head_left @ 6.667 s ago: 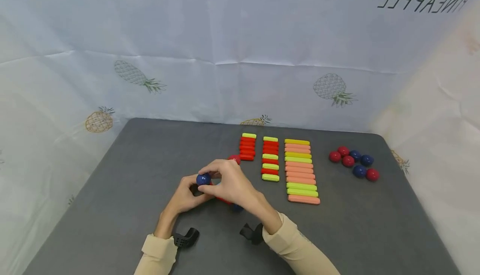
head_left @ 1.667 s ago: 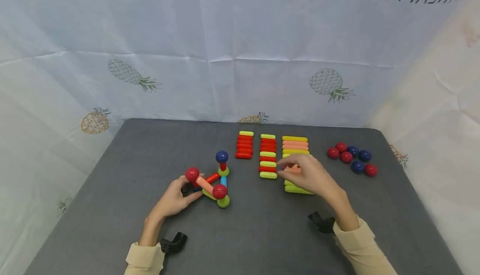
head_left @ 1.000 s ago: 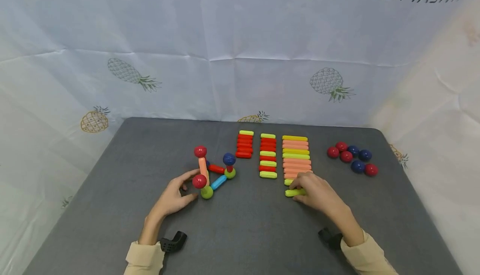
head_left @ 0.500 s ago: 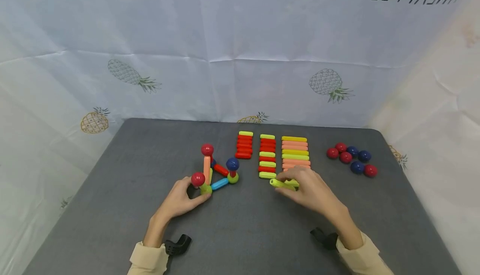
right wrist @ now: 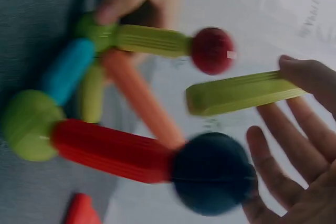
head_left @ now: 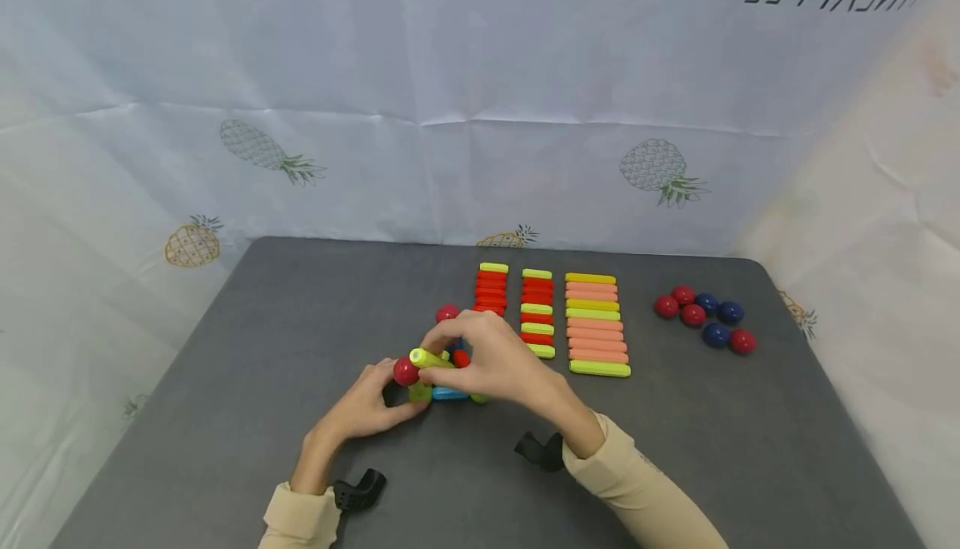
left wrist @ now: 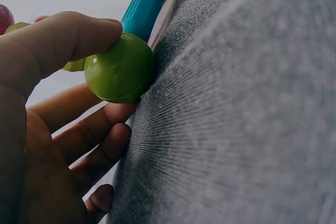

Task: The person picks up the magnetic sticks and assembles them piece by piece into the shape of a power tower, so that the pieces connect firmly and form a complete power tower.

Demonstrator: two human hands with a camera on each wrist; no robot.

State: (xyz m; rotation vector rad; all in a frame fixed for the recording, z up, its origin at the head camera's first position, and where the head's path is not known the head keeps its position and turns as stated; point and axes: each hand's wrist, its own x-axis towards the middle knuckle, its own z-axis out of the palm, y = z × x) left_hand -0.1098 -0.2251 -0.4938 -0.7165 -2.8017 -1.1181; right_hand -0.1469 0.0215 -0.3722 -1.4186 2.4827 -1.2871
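My left hand point(head_left: 367, 406) pinches a green ball point(left wrist: 121, 69) at a lower corner of a stick-and-ball model, thumb on top of it. In the right wrist view the model has a blue stick point(right wrist: 67, 72), a red stick point(right wrist: 113, 150) below a dark blue ball point(right wrist: 212, 174), a salmon stick point(right wrist: 142, 95) and a red ball point(right wrist: 212, 51) on a yellow-green stick. My right hand point(head_left: 498, 366) holds a loose yellow-green stick point(right wrist: 236, 94) by one end, near the red ball and apart from it. In the head view this hand covers much of the model.
Right of the model, sticks lie in three columns: two short red and yellow-green columns point(head_left: 491, 286) point(head_left: 537, 299) and a longer column of salmon, yellow and yellow-green sticks point(head_left: 596, 324). Several red and blue balls point(head_left: 693, 315) sit at the right of the grey table point(head_left: 720, 449).
My right hand picked a yellow-green stick from the long column's near end and carried it left to the model. The model has turned; my left hand now grips its green ball.
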